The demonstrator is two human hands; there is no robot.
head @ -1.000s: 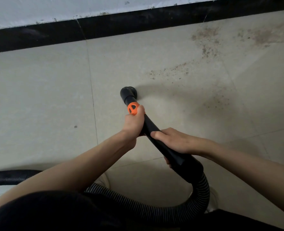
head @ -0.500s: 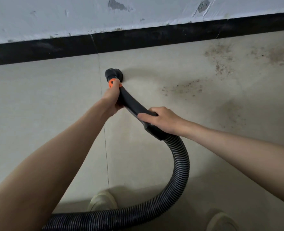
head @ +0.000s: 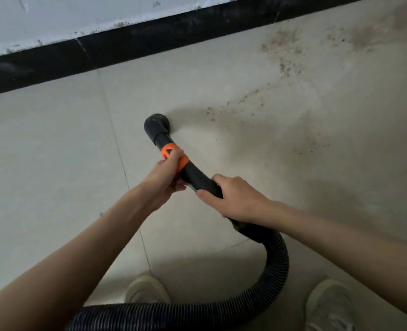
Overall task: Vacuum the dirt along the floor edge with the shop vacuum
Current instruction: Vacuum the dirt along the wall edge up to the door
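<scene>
Pulled back from the black baseboard (head: pixel 150 41) since a moment ago, the nozzle (head: pixel 157 126) now sits mid-floor, left hand (head: pixel 166 177) and right hand (head: pixel 233 199) clamped around the wand (head: pixel 197 179), dirt (head: pixel 281 60) to its right still unvacuumed.

Bare forearms, no sleeves showing; pale, off-white left shoe (head: pixel 147 291) and right shoe (head: pixel 330 304) with rounded toes

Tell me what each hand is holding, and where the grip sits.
Both hold the vacuum wand: left hand at the orange collar, right hand further back, above the ribbed hose.
</scene>
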